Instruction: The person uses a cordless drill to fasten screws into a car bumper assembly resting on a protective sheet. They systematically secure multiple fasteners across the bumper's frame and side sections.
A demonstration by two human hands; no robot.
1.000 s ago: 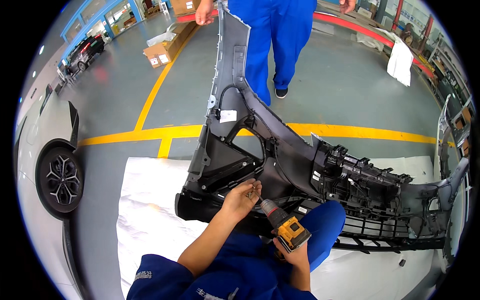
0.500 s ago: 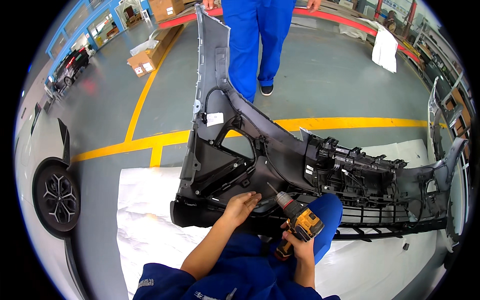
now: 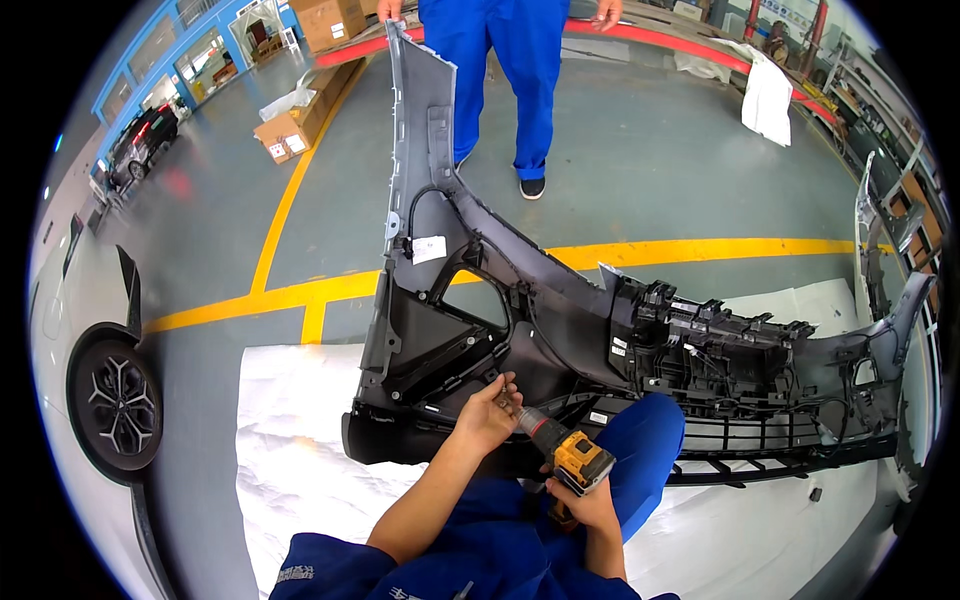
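My right hand [image 3: 586, 504] is wrapped round the grip of a yellow and black cordless drill [image 3: 578, 460], whose chuck points up and to the left. At the drill's front end, my left hand [image 3: 487, 414] has its fingers curled together around the bit area. What sits between those fingers is too small to make out. Both hands are over the inner side of a large dark car bumper [image 3: 425, 330], which lies across in front of me with its left end rising away. Brackets, wiring and a triangular opening show on it.
A person in blue trousers [image 3: 500, 60] stands beyond the bumper, one hand at its raised end. White sheeting [image 3: 290, 440] lies beneath it. On the left is a white car [image 3: 60, 300]; cardboard boxes [image 3: 288, 130] and a red-edged bench [image 3: 660, 42] stand farther back.
The drill has moved left and slightly down, its front end now at my left hand. My left fingers, stretched out before, have curled in. The other person's legs have shifted a little left.
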